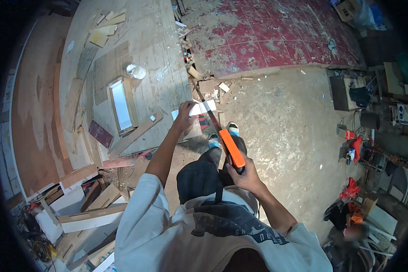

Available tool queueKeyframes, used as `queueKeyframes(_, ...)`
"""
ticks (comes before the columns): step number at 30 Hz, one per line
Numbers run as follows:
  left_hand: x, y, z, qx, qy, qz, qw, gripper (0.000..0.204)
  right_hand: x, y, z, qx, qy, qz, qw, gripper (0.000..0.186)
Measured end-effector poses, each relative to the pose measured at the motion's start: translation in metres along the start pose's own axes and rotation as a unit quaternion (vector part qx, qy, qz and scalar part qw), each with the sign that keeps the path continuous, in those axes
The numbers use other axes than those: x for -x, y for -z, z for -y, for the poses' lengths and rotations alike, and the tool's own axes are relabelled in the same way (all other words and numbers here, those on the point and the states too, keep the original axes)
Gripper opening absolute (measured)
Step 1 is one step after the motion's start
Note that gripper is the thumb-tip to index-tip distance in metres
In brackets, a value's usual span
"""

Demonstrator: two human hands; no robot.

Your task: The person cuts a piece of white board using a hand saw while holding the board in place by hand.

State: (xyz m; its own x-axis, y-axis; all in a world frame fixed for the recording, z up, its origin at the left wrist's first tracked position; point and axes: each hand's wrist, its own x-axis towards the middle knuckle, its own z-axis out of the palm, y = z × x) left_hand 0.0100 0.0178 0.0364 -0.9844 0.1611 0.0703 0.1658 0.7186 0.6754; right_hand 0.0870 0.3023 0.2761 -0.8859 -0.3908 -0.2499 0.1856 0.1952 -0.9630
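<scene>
The left arm stretches forward, nearly straight, and the left hand clamps down from above on a small white rectangular wooden offcut, pinning it at the near edge of the pale plank workbench. The right arm is bent at the elbow, close to the body; the right hand is closed tight round the orange-and-black handle of a hand saw, whose dark blade runs forward to the offcut.
</scene>
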Motion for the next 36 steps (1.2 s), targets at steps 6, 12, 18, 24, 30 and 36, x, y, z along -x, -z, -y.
queueKeyframes(6, 0.009, -0.004, 0.005, -0.054, 0.020, -0.021, 0.998, 0.065, 0.005, -0.011, 0.011, 0.001, -0.035, 0.033, 0.999, 0.018)
queueKeyframes(12, 0.006, -0.003, 0.006, -0.059, 0.011, -0.025, 0.998, 0.063, 0.002, -0.019, 0.022, -0.010, -0.020, 0.018, 1.000, 0.019)
queueKeyframes(18, 0.009, -0.002, 0.013, -0.047, 0.001, -0.050, 0.998, 0.063, -0.002, -0.028, 0.025, -0.006, -0.007, 0.031, 0.999, 0.023)
queueKeyframes(24, 0.003, -0.002, -0.003, -0.021, 0.034, -0.074, 0.996, 0.042, -0.016, -0.032, 0.040, 0.015, -0.006, 0.014, 1.000, 0.029)
queueKeyframes(30, -0.004, 0.007, 0.003, -0.041, 0.008, -0.077, 0.996, 0.018, -0.049, -0.031, 0.064, -0.109, -0.200, 0.101, 0.969, 0.035)
queueKeyframes(36, -0.021, 0.004, -0.027, -0.039, 0.024, -0.108, 0.993, 0.018, -0.105, -0.023, 0.075, -0.190, -0.222, 0.080, 0.953, 0.031)
